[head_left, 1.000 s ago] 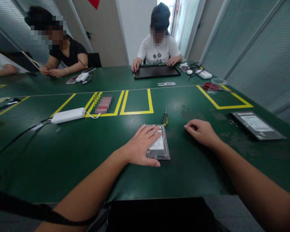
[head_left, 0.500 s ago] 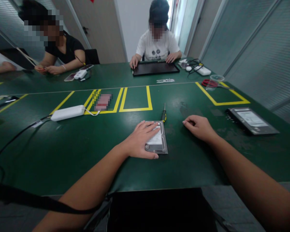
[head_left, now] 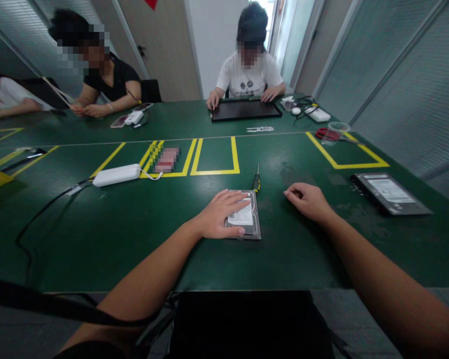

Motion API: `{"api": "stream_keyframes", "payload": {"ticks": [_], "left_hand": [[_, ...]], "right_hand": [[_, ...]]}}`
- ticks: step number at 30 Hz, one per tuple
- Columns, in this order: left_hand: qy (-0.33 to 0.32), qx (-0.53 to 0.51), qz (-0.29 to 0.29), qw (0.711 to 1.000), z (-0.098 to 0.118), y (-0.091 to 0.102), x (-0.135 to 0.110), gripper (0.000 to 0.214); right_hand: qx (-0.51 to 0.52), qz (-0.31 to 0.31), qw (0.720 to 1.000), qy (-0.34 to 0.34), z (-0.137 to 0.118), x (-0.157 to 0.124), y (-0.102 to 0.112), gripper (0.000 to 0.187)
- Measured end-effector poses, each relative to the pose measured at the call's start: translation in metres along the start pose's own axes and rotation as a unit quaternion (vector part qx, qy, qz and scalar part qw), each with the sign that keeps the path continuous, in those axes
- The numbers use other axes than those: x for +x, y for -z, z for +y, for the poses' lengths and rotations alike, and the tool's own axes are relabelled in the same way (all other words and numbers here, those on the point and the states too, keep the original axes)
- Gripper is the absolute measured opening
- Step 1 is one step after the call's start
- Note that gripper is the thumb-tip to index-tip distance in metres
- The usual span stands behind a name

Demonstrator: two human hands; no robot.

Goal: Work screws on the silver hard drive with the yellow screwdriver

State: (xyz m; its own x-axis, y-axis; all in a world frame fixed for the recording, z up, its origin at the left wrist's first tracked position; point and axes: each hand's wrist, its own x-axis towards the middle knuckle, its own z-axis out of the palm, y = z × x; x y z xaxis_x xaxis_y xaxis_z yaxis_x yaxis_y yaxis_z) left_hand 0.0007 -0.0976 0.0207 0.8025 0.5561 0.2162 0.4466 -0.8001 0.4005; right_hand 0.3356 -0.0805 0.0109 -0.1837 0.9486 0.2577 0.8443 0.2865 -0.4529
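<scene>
My left hand point(head_left: 219, 217) lies with its fingers spread over a hard drive point(head_left: 253, 227), covering the drive's left part. The drive is flat on the green table, its white label partly hidden under my fingers. Just beyond the drive's far right corner lies a screwdriver point(head_left: 257, 182) with a black and yellow handle, its shaft pointing away from me. To the right, my right hand point(head_left: 309, 199) rests on the table with fingers curled; whether anything is inside is hidden. A second hard drive point(head_left: 392, 192), dark with a white label, lies farther right, apart from that hand.
A white power strip point(head_left: 115, 174) and its cable lie at the left, near a pixelated pinkish item point(head_left: 167, 160). Yellow tape point(head_left: 215, 172) marks rectangles. A clear cup point(head_left: 338, 128) stands far right by red-handled scissors point(head_left: 324, 133). Opposite, a person handles a black panel point(head_left: 247, 109).
The view has shifted slightly, so the scene sits a little lower and farther right. My left thumb has moved up a little on the hard drive. My right hand stays curled in place.
</scene>
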Motion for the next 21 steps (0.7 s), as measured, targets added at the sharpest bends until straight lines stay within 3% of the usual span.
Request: {"api": "stream_keyframes", "payload": {"ticks": [7, 21], "left_hand": [[-0.011, 0.028, -0.032, 0.999, 0.0014, 0.0009, -0.0021, 0.113], [-0.011, 0.043, -0.014, 0.999, 0.0059, 0.0022, -0.0023, 0.111]], "right_hand": [[-0.005, -0.005, 1.0, -0.001, -0.0011, 0.0009, -0.0007, 0.03], [-0.034, -0.031, 0.999, 0.02, -0.0098, -0.0001, 0.003, 0.024]]}}
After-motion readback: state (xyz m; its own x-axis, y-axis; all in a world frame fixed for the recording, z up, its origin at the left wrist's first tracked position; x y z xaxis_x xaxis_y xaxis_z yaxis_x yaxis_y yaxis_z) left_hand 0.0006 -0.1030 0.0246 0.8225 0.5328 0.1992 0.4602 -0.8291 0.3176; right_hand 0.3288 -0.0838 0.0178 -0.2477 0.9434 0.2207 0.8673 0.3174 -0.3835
